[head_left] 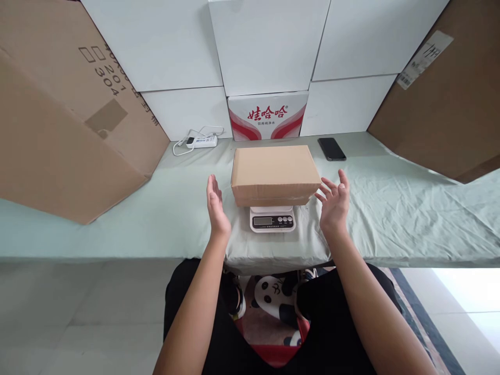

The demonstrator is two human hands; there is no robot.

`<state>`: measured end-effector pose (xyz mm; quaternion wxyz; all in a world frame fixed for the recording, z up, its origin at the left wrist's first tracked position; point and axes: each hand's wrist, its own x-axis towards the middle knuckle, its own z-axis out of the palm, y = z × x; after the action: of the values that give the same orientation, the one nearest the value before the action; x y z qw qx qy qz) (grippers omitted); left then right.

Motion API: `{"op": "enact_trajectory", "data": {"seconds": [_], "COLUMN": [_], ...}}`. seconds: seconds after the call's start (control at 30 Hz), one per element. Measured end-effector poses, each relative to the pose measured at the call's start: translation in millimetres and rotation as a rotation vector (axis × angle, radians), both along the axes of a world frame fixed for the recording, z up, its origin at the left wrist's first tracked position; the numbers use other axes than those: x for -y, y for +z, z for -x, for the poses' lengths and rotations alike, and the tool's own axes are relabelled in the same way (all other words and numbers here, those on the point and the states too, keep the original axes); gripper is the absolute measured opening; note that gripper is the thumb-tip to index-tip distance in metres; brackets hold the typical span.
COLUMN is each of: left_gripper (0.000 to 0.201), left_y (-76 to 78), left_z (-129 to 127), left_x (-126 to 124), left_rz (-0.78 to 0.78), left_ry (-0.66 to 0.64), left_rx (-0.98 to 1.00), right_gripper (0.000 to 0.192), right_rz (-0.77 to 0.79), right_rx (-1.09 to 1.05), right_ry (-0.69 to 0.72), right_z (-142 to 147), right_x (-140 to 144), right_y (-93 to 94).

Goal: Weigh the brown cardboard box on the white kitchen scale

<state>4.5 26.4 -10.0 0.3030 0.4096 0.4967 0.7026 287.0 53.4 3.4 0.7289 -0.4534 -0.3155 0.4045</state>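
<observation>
A closed brown cardboard box point(275, 166) rests on a small white kitchen scale point(272, 229), covering most of its platform. The scale's display and buttons show below the front of the box; I cannot read any number on it. To the left of the box, my left hand point(216, 205) is held upright with its fingers extended, apart from the cardboard. On the other side, my right hand point(334, 202) is open with fingers spread and slightly curved, its fingertips close to the box's right front corner. Whether they touch it I cannot tell. Neither hand holds anything.
A black phone point(332, 149) lies at the back right, and a white power strip point(202, 141) with a cable at the back left. Large cardboard panels flank the green cloth-covered table point(156, 237). White boxes, including one with red print point(267, 117), line the back.
</observation>
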Motion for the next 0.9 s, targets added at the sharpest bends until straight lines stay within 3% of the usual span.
{"op": "enact_trajectory", "data": {"seconds": [0.33, 0.9], "left_gripper": [0.085, 0.076], "left_y": [3.2, 5.8], "left_z": [-0.9, -3.4], "left_x": [1.1, 0.7], "left_rz": [0.017, 0.048], "left_ry": [0.003, 0.002], "left_rx": [0.042, 0.08], "right_gripper": [0.065, 0.064], "right_rz": [-0.003, 0.002], "right_rx": [-0.019, -0.032], "right_ry": [0.016, 0.011], "right_z": [1.8, 2.9], "right_x": [-0.2, 0.3], "right_y": [-0.7, 0.1]}}
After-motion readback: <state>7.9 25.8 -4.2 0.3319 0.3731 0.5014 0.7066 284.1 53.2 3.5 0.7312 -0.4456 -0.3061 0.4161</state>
